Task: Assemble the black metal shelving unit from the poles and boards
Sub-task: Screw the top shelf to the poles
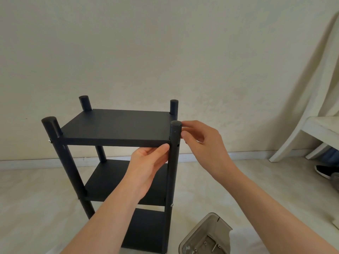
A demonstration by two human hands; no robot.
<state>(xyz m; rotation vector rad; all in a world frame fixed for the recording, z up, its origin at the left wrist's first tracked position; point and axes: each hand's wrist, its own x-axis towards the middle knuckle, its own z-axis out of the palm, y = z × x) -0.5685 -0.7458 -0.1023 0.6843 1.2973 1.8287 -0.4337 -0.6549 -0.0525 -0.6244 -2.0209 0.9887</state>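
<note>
A clear container (205, 237) of screws lies nearest, cut off by the bottom edge. Beside it the black shelving unit (110, 180) stands on the floor (36, 198): three matte boards and four round poles. The left hand (148, 165) grips the front edge of the top board (117, 125). The right hand (203, 143) curls its fingertips against the front right pole (174, 136); whether they pinch anything is hidden.
</note>
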